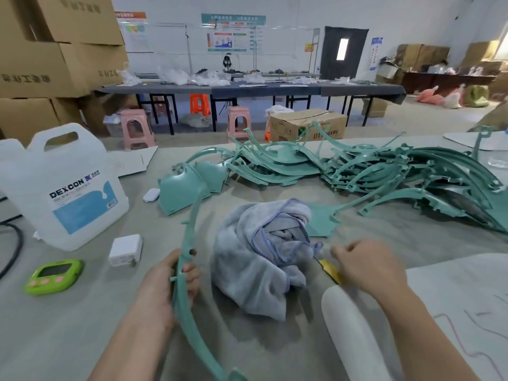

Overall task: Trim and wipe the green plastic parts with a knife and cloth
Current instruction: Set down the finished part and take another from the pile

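Note:
My left hand [173, 281] grips a long curved green plastic part [189, 224] that arcs from the table's near edge up to a fan-shaped end. A crumpled pale blue cloth [264, 251] lies in the middle of the table between my hands. My right hand [368, 266] is just right of the cloth with its fingers curled over a yellow knife [331, 270], of which only part shows. A large pile of green plastic parts [357, 166] covers the far right of the table.
A white DEXCON jug [63, 185] stands at the left. Near it lie a white charger block [126, 250], a green timer [53, 276] and a small white case [151, 194]. A white roll [354, 328] and white sheet [461, 295] lie at the near right.

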The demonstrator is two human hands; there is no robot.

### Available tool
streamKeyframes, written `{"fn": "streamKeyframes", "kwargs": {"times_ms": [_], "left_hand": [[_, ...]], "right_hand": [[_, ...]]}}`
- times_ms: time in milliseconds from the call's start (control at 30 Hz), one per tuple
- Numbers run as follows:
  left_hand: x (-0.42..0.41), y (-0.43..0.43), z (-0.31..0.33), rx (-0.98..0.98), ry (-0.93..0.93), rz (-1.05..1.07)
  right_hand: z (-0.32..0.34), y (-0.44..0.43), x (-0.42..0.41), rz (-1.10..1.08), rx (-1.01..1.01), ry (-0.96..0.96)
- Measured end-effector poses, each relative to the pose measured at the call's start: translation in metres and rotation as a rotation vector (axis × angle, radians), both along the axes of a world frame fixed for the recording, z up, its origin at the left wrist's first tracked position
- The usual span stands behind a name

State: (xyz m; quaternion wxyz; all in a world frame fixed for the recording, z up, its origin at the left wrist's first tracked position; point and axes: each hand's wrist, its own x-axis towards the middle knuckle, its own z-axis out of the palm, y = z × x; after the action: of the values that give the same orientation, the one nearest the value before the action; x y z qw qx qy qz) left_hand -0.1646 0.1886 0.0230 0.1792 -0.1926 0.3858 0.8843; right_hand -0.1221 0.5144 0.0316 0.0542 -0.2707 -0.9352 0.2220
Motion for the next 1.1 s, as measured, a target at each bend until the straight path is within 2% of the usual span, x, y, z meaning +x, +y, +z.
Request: {"fn": "streamKeyframes", "kwargs": {"times_ms": [67,133,233,333,433,500,533,567,600,633,667,700,767,800,867,967,1000,1100], "left_hand": [[-0.001,0.006,-0.005,-0.142,0.056,-0.004],[-0.002,0.013,-0.006,-0.238,0.106,-0.008],[-0.002,0.017,-0.007,-0.318,0.119,-0.009],[-0.001,0.020,-0.008,-0.324,0.125,-0.025],[-0.004,0.016,-0.009,-0.219,0.106,-0.022],[-0.007,0.007,-0.010,-0.020,0.096,-0.008],[-0.007,0.001,-0.009,0.084,0.111,-0.012],[-0.007,-0.004,-0.011,0.174,0.130,-0.017],[-0.008,-0.011,-0.011,0.266,0.148,-0.030],[-0.010,-0.018,-0.012,0.345,0.170,-0.047],[-0.010,-0.025,-0.014,0.408,0.181,-0.055],[-0.010,-0.031,-0.016,0.488,0.197,-0.070],[-0.010,-0.042,-0.024,0.661,0.241,-0.158],[-0.008,-0.045,-0.026,0.703,0.271,-0.189],[-0.007,-0.048,-0.024,0.620,0.317,-0.175],[-0.009,-0.039,-0.016,0.229,0.234,-0.051],[-0.010,-0.033,-0.015,0.087,0.196,-0.009],[-0.015,-0.017,-0.015,-0.458,0.153,0.097]], "right_hand": [[-0.011,-0.003,0.003,0.074,0.090,-0.066],[-0.016,-0.008,0.001,0.106,0.186,-0.053],[-0.018,-0.014,-0.004,0.107,0.184,-0.127],[-0.016,-0.010,-0.003,0.059,0.156,-0.154],[-0.006,0.002,0.003,-0.140,0.125,0.017],[0.001,-0.003,0.006,-0.111,-0.049,0.306],[0.008,-0.015,0.008,-0.028,-0.218,0.471],[0.018,-0.029,0.012,0.056,-0.448,0.599],[0.026,-0.046,0.016,0.150,-0.731,0.650],[0.031,-0.063,0.020,0.246,-1.012,0.595],[0.032,-0.081,0.023,0.333,-1.218,0.452],[0.030,-0.100,0.028,0.421,-1.302,0.259],[0.016,-0.137,0.032,0.556,-1.266,-0.044],[0.006,-0.150,0.029,0.562,-1.228,-0.090],[-0.007,-0.163,0.011,0.536,-1.064,0.008],[-0.007,-0.139,-0.030,0.437,-0.566,0.308],[-0.007,-0.123,-0.040,0.352,-0.477,0.379],[-0.011,-0.091,-0.043,0.218,-0.534,0.491]]}}
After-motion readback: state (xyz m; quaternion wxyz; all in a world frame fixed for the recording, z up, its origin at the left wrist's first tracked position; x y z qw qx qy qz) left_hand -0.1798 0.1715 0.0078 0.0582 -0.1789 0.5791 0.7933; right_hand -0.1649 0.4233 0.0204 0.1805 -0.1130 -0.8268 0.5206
